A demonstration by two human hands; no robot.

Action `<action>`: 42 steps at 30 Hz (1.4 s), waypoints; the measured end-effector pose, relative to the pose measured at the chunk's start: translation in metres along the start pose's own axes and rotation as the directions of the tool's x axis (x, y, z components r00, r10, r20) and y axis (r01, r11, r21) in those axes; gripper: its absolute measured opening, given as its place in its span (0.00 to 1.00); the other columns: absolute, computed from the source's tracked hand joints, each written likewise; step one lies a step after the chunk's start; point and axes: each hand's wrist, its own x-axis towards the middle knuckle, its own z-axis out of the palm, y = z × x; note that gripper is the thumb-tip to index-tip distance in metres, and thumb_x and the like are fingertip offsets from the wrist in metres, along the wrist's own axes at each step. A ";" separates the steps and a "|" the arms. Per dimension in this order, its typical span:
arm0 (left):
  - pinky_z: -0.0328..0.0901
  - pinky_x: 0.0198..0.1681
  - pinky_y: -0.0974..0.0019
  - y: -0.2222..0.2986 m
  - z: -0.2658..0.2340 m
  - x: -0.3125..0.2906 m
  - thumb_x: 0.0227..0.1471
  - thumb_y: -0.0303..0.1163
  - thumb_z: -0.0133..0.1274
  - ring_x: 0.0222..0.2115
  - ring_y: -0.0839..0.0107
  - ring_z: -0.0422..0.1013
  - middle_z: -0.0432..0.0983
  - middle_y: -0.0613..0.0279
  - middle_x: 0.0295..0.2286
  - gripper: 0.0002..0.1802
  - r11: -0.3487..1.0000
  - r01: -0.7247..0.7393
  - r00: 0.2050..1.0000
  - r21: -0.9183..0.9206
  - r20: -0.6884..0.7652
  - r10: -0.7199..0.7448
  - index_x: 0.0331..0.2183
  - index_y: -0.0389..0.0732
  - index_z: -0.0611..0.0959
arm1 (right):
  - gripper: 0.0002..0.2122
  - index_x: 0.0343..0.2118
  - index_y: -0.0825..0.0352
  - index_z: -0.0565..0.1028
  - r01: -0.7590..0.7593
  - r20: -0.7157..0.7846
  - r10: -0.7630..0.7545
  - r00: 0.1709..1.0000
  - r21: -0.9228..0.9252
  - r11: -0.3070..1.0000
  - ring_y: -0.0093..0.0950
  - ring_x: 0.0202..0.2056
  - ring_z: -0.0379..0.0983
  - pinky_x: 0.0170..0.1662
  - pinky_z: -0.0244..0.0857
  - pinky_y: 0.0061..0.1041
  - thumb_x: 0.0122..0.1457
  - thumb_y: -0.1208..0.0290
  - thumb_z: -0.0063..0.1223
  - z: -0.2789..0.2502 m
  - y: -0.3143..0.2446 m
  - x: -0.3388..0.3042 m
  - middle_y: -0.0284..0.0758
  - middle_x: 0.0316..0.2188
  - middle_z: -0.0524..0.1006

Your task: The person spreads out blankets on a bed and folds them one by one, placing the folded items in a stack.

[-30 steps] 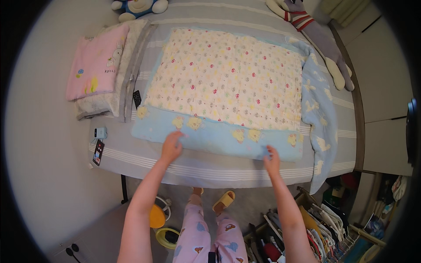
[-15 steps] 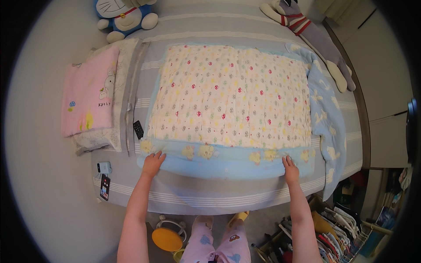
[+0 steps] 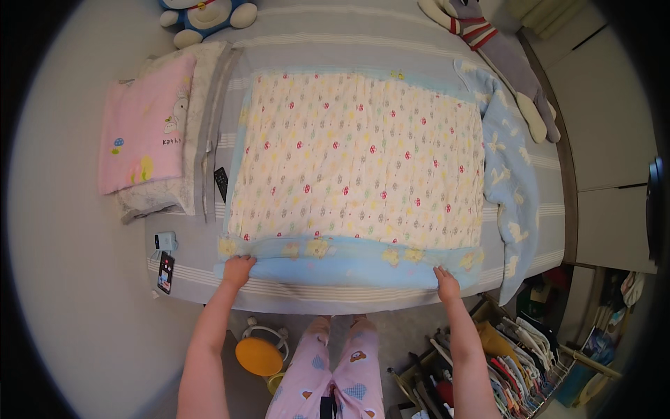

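A light blue blanket (image 3: pixel 321 271) with yellow cartoon figures lies across the bed, its near edge in a long strip close to the bed's front. On top of it spreads a white quilted cloth (image 3: pixel 356 153) dotted with small red, grey and yellow mushrooms. At the left end of the near strip, my left hand (image 3: pixel 239 271) has its fingers curled on the blue blanket. My right hand (image 3: pixel 447 284) grips the same strip near its right end. Both arms reach forward, and the fingertips are partly hidden in the cloth.
Left are a pink folded cloth (image 3: pixel 150 133) on a pillow (image 3: pixel 197 133), a remote (image 3: pixel 222 183), a phone (image 3: pixel 165 272) and a small pale-blue device (image 3: pixel 165 241). Right lies a blue patterned blanket (image 3: pixel 513 188). Plush toys (image 3: pixel 506 63) lie beyond. Below stand an orange stool (image 3: pixel 259 357) and hanging clothes (image 3: pixel 513 370).
The blue blanket and the white cloth have slid toward me, nearer the bed's front edge. Both hands have come back with them. My view has shifted slightly.
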 end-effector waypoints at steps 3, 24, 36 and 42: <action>0.63 0.32 0.59 -0.010 -0.017 0.028 0.33 0.24 0.48 0.31 0.60 0.68 0.71 0.62 0.33 0.18 0.991 0.071 0.962 -0.110 0.269 -0.039 0.34 0.50 0.74 | 0.14 0.37 0.59 0.68 0.036 0.342 -0.003 0.940 -0.092 0.995 0.37 0.38 0.66 0.37 0.61 0.34 0.45 0.77 0.39 -0.046 0.015 0.037 0.35 0.36 0.71; 0.50 0.44 0.39 0.080 -0.027 0.166 0.38 0.24 0.46 0.50 0.45 0.48 0.45 0.50 0.52 0.37 0.934 0.085 0.950 0.346 -0.312 0.029 0.51 0.60 0.55 | 0.25 0.52 0.53 0.54 -0.098 -0.274 -0.010 0.962 -0.376 0.921 0.47 0.51 0.49 0.49 0.40 0.55 0.48 0.73 0.40 -0.030 -0.019 0.152 0.39 0.54 0.51; 0.64 0.30 0.62 0.072 -0.090 0.192 0.30 0.26 0.54 0.30 0.60 0.67 0.67 0.57 0.33 0.36 0.999 0.039 0.999 0.005 0.034 -0.040 0.46 0.58 0.64 | 0.17 0.42 0.55 0.64 -0.059 -0.193 0.019 0.981 -0.205 0.977 0.34 0.27 0.68 0.27 0.64 0.31 0.45 0.72 0.45 -0.055 0.000 0.184 0.31 0.37 0.68; 0.63 0.26 0.61 0.102 -0.040 0.117 0.30 0.25 0.53 0.27 0.59 0.66 0.66 0.53 0.33 0.35 0.994 0.098 0.980 0.052 -0.179 -0.087 0.45 0.57 0.65 | 0.17 0.41 0.56 0.65 -0.032 -0.212 -0.013 0.977 -0.208 0.978 0.35 0.27 0.68 0.27 0.63 0.32 0.44 0.74 0.44 -0.033 -0.006 0.120 0.32 0.37 0.68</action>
